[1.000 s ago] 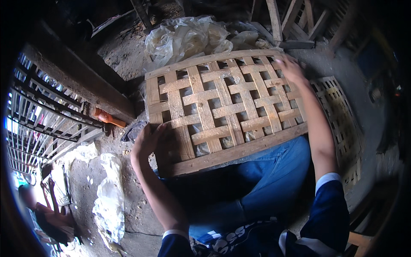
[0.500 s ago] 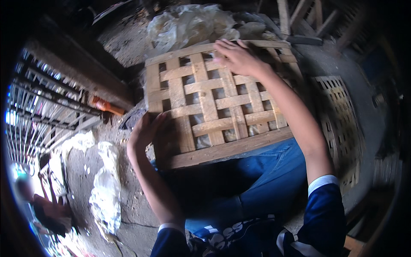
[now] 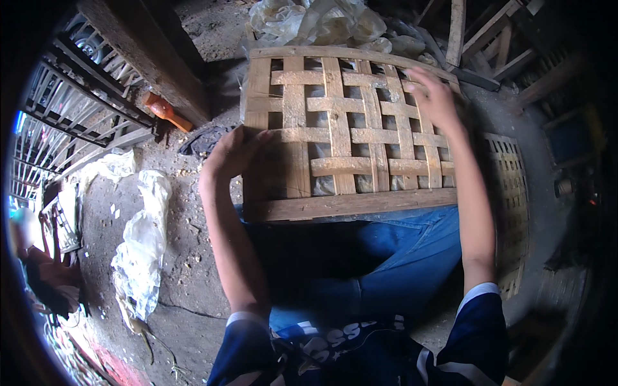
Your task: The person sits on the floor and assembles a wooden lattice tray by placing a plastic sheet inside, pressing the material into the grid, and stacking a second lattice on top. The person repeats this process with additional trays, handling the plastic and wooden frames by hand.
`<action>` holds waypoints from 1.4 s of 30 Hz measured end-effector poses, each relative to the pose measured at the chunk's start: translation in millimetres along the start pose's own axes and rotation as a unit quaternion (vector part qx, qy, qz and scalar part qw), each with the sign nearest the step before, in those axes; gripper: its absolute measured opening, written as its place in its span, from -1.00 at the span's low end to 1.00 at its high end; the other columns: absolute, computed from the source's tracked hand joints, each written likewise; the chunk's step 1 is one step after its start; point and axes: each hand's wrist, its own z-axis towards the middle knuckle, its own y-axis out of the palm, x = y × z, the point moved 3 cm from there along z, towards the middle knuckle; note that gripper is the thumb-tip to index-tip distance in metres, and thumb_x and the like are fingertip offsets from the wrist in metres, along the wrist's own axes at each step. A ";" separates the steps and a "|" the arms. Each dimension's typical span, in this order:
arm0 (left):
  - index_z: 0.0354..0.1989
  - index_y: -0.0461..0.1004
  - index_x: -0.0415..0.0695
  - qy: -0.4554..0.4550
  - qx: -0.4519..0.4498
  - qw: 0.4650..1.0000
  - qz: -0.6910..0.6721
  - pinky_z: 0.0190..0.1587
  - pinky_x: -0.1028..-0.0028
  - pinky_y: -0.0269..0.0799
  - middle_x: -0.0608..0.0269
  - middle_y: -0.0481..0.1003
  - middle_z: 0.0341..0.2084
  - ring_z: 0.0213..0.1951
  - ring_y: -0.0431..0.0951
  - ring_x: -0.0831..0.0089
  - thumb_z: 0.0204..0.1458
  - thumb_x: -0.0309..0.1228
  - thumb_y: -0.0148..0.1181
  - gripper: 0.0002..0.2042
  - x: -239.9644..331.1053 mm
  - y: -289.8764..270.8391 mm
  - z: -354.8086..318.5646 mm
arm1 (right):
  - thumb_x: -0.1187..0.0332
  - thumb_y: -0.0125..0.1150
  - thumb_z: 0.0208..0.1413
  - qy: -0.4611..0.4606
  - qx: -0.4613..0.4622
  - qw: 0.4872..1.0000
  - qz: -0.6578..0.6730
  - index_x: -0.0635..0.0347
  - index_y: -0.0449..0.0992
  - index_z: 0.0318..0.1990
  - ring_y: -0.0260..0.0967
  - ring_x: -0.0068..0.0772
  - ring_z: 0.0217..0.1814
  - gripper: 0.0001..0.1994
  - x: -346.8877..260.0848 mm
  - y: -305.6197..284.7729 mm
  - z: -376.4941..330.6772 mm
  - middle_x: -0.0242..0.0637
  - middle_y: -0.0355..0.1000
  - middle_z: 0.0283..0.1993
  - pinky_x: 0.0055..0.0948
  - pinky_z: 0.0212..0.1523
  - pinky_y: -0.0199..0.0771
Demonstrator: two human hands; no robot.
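A woven bamboo lattice panel (image 3: 335,138) with a wooden frame rests tilted on my lap, over my blue jeans (image 3: 386,257). My left hand (image 3: 235,154) grips the panel's left edge, fingers curled over the frame. My right hand (image 3: 438,100) lies flat on the upper right part of the weave, fingers spread. The panel's lower rail (image 3: 351,204) sits nearest to my body.
Crumpled clear plastic (image 3: 322,22) lies beyond the panel. An orange-handled tool (image 3: 166,110) lies on the dirt floor at left, by a dark wooden beam (image 3: 145,58) and a metal grille (image 3: 71,109). Another lattice panel (image 3: 508,199) lies at right. White plastic (image 3: 141,238) lies lower left.
The panel has swung closer and squarer to me. My right hand has slid from the panel's top middle toward its upper right. My left hand stays on the left edge.
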 end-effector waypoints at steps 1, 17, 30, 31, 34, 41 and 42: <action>-0.03 0.61 -0.23 -0.004 -0.009 1.000 0.003 -0.04 0.22 0.51 -0.08 0.66 -0.23 -0.16 0.67 0.14 0.20 0.11 0.19 -0.44 -2.9 1.9 4.8 | 0.26 0.26 0.22 -0.039 0.001 0.999 -0.027 0.02 0.54 0.21 0.26 0.03 0.43 -0.60 -10.8 10.2 5.1 -0.01 0.36 0.35 -0.17 0.41 0.24; -0.02 0.58 -0.26 -0.031 -0.006 0.998 0.050 0.03 0.20 0.48 -0.14 0.62 -0.13 -0.05 0.63 0.04 0.16 0.21 0.15 -0.34 -6.1 7.5 9.5 | 0.40 0.47 -0.06 -0.044 0.086 0.994 -0.048 0.10 0.72 -0.27 0.41 -0.10 0.22 -0.84 -17.0 34.9 8.6 -0.18 0.56 0.13 -0.23 0.24 0.39; -0.04 0.54 -0.32 -0.016 -0.013 0.999 0.043 0.06 0.19 0.45 -0.18 0.60 -0.10 0.01 0.61 0.03 0.16 0.25 0.13 -0.30 -9.7 8.9 12.1 | 0.46 0.42 0.03 -0.087 0.096 0.992 -0.002 0.15 0.70 -0.21 0.45 -0.16 0.12 -0.85 -32.2 38.7 12.3 -0.26 0.58 0.06 -0.27 0.16 0.45; -0.03 0.53 -0.32 -0.015 -0.012 0.999 0.046 0.06 0.19 0.45 -0.18 0.60 -0.09 0.01 0.61 0.03 0.16 0.25 0.13 -0.29 -7.0 8.1 11.3 | 0.46 0.41 0.04 -0.094 0.094 0.991 -0.001 0.15 0.70 -0.20 0.45 -0.16 0.12 -0.84 -29.5 39.9 11.9 -0.26 0.57 0.06 -0.27 0.16 0.45; -0.02 0.53 -0.31 -0.032 -0.022 0.998 0.047 0.08 0.20 0.44 -0.17 0.59 -0.08 0.03 0.60 0.03 0.15 0.26 0.13 -0.28 -6.7 6.0 9.6 | 0.46 0.40 0.05 -0.117 0.092 0.989 0.003 0.15 0.70 -0.17 0.45 -0.14 0.11 -0.83 -29.1 41.7 10.3 -0.25 0.56 0.06 -0.26 0.14 0.45; -0.02 0.51 -0.33 -0.032 -0.012 0.998 0.049 0.08 0.19 0.45 -0.18 0.59 -0.08 0.04 0.59 0.00 0.15 0.27 0.12 -0.27 -1.6 4.7 6.0 | 0.48 0.36 0.07 -0.181 0.089 0.979 -0.006 0.16 0.69 -0.18 0.44 -0.12 0.08 -0.85 -38.8 40.9 14.3 -0.24 0.55 0.01 -0.25 0.12 0.43; -0.02 0.51 -0.33 -0.033 -0.008 0.998 0.056 0.08 0.19 0.45 -0.18 0.59 -0.08 0.04 0.59 0.00 0.15 0.27 0.12 -0.27 -1.5 4.9 5.8 | 0.48 0.36 0.07 -0.188 0.086 0.978 -0.007 0.16 0.69 -0.18 0.44 -0.12 0.08 -0.85 -41.7 40.3 15.7 -0.24 0.55 0.00 -0.25 0.12 0.43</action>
